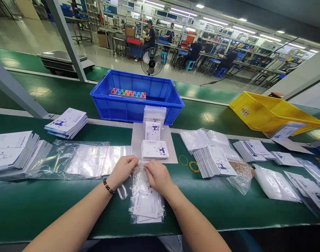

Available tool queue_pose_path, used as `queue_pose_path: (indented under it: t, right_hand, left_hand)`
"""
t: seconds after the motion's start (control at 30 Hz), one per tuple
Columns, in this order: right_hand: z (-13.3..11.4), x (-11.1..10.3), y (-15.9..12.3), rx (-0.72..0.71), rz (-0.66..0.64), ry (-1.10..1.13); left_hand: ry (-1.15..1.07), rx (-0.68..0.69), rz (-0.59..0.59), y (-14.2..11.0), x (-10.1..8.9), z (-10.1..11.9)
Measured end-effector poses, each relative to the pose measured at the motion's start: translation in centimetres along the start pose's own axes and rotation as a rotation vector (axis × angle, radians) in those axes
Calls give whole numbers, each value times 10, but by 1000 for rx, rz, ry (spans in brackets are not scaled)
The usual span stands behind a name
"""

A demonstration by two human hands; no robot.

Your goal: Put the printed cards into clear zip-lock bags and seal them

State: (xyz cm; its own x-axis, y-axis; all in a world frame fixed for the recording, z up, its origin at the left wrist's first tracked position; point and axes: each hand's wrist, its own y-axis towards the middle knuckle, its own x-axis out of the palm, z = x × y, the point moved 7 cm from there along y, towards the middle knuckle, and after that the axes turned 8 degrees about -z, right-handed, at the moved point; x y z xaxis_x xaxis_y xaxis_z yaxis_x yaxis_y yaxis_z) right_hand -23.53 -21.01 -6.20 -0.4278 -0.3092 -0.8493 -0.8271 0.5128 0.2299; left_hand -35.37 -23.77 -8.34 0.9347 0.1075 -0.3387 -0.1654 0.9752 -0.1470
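Note:
My left hand (122, 170), with a beaded bracelet (109, 186) on the wrist, pinches the upper end of a clear plastic bag (137, 182). Close beside it, my right hand (158, 176) pinches the same end, its fingertips nearly meeting the left ones. White and purple printed booklets (146, 204) show in the lower part of this bag. Just beyond my hands, a stack of similar booklets (155, 149) lies on a pale sheet (173, 154). Left of my left hand are flat clear bags (88, 161), some with a red line.
A blue bin (139, 108) holding colourful printed items (127, 93) stands behind the stack. To the right are yellow rubber bands (194, 167), booklet piles (214, 161) and more bags (275, 182). A yellow bin (272, 112) tilts at the back right. More booklets (11, 150) lie far left.

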Motion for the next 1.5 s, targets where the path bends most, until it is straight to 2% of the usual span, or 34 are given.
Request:
queue_pose_path:
  t: [0.07, 0.13, 0.17, 0.23, 0.3, 0.33, 0.37, 0.43, 0.5, 0.53, 0.57, 0.63, 0.73, 0.83, 0.9, 0.97, 1.07, 1.13, 1.3, 1.37, 1.5]
  right_hand:
    - [5, -3, 0, 2, -63, 156]
    - [12, -7, 0, 21, -138, 304]
    - [15, -8, 0, 37, -193, 364]
    - [20, -8, -3, 80, -322, 446]
    - [23, -8, -5, 91, -414, 483]
    - [25, -9, -5, 83, -415, 489]
    - [29, -12, -4, 87, -366, 482]
    - [48, -25, -1, 202, -134, 409]
    - [76, -38, -6, 448, 130, 243]
    - [87, -41, -10, 567, 204, 151]
    - [96, -42, -12, 655, 228, 76]
    - [105, -38, -12, 726, 179, -2]
    - [108, -37, -11, 740, 165, -23]
    - [104, -45, -14, 717, 290, 48]
    - [103, -49, -17, 678, 393, 228]
    - [105, -49, -20, 635, 479, 503]
    - [104, -47, -21, 545, 555, 837]
    - [98, -46, -17, 476, 505, 919]
    - [84, -37, -10, 424, 220, 884]
    - [75, -28, -7, 378, 49, 888]
    - [48, -10, -2, 167, -328, 890]
  left_hand:
    - [176, 236, 59, -6, -8, 22]
    - [358, 436, -50, -12, -1, 39]
    - [429, 464, -146, -14, 5, 41]
    - [517, 393, -281, -14, 11, 37]
    - [546, 291, -301, -10, 10, 30]
    - [543, 259, -302, -9, 9, 28]
    - [529, 239, -318, -8, 10, 26]
    - [476, 211, -372, -7, 14, 21]
    - [402, 158, -396, -6, 18, 15]
    - [367, 125, -387, -5, 19, 12]
    - [340, 90, -370, -5, 19, 9]
    - [327, 25, -340, -3, 19, 3]
    - [358, -22, -350, -2, 23, -2]
    - [367, -13, -353, -1, 25, -2]
    - [368, 12, -341, -1, 24, 1]
    - [373, 55, -339, -3, 23, 5]
    - [332, 141, -401, -6, 25, 13]
    - [254, 173, -440, -7, 27, 17]
    - [37, 116, -404, -6, 26, 14]
    - [-36, 96, -374, -5, 28, 11]
    - [-170, 89, -228, -4, 26, 6]
